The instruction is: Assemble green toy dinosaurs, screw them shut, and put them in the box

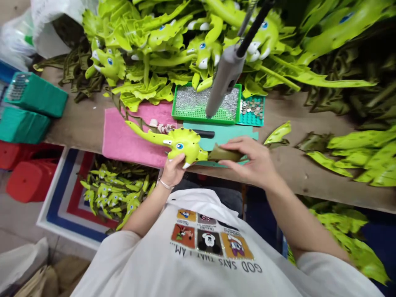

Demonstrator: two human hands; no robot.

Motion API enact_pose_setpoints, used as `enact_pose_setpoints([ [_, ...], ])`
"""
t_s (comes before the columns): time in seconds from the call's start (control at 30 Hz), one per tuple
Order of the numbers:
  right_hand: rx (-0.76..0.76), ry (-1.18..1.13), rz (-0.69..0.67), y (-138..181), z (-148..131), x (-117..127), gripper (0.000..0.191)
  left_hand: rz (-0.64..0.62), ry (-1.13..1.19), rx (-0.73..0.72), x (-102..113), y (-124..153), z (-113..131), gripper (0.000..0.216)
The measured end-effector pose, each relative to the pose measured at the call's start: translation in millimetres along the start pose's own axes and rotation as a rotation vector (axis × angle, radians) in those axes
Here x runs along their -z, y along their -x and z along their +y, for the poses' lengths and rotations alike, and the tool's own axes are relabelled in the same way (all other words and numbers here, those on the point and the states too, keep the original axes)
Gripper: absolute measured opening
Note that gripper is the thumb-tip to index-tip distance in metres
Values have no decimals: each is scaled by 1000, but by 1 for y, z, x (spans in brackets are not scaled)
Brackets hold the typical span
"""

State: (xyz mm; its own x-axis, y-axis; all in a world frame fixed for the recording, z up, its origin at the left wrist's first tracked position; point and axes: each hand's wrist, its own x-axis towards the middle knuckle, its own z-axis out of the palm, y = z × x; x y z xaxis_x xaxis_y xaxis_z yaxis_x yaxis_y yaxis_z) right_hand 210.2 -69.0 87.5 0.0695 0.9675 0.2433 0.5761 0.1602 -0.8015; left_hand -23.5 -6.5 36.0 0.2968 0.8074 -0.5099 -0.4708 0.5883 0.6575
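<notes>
A lime-green plastic dinosaur head (188, 142) with a blue eye, a frilled edge and a long horn is pinched in my left hand (173, 170), thumb on its lower side. My right hand (252, 159) has its fingers closed around an olive-brown plastic piece (224, 154), whose narrow end meets the right end of the head. Whether the two parts are joined I cannot tell. Under them lie a pink cloth (123, 136) and a teal mat (235, 134). A dark rod (204, 133) shows just behind the head.
A grey hanging screwdriver (224, 78) dangles above a green tray (206, 119) of small metal screws. Beside it sits a teal tray (261, 122) of round metal discs. Lime-green parts (173, 37) pile up behind; more parts (114, 189) fill a crate at lower left.
</notes>
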Motion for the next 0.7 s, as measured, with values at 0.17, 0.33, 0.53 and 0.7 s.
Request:
enact_pose_setpoints([
  [0.17,78,95,-59,2,5,-44,29,-11,6,-22,-1,7,4,51],
  [0.33,140,188,-45,5,5,-59,32,-41,-52,-85,-8,11,-10,55],
  [0.53,95,152,-198,-5,-10,-52,40,132,-89,-251,-13,13,-22,46],
  [0.7,-129,-31,-482,-30,-11,-31,30,91,-142,-288,-8,8,-14,44],
])
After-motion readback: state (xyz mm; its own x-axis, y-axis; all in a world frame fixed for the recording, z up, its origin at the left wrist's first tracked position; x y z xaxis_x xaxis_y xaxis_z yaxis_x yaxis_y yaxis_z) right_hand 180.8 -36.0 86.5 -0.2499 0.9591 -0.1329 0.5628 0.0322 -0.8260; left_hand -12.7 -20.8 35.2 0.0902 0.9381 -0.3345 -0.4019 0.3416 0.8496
